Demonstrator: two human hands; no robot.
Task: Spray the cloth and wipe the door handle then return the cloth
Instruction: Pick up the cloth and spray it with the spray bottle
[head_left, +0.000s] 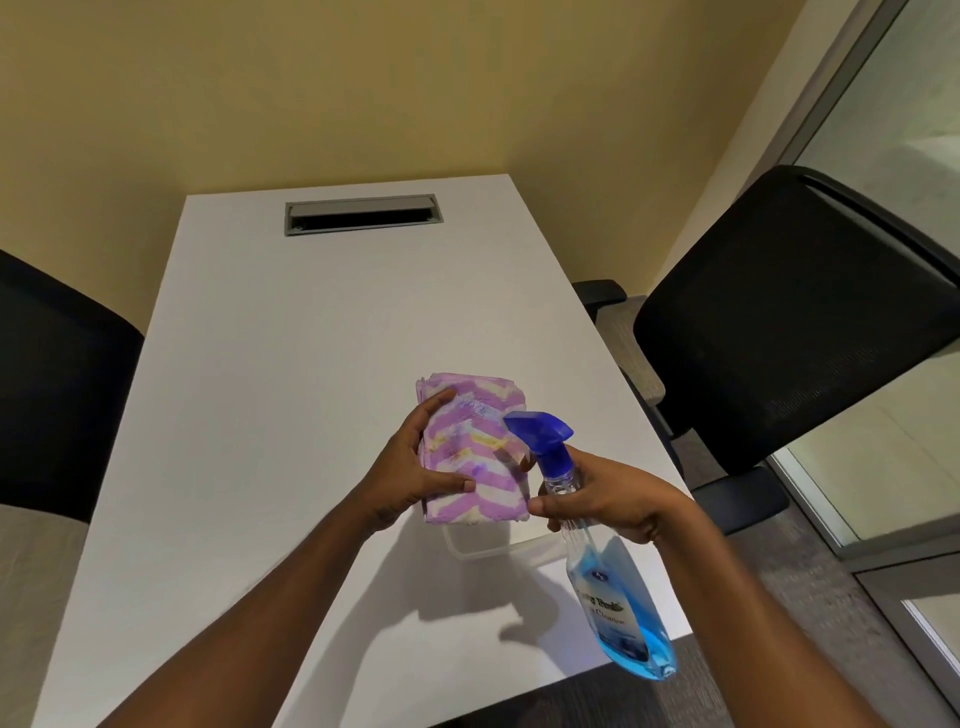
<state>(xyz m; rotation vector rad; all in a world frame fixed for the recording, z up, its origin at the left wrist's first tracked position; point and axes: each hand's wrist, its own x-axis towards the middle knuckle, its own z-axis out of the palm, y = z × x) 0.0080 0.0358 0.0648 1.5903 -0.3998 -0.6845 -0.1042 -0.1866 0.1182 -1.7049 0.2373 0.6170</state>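
Observation:
A folded cloth (480, 447) with purple, white and yellow zigzag stripes is held above the white table (270, 374) by my left hand (415, 467), thumb on its near face. My right hand (608, 499) grips the neck of a clear spray bottle (608, 587) of blue liquid. The bottle's blue nozzle (537, 426) points left at the cloth, almost touching it. No door handle is in view.
A grey cable slot (361, 214) is set into the far end of the table. Black office chairs stand at the left (57, 395) and right (789, 322). A yellow wall is behind. Glass panels in grey frames (883, 130) run along the right.

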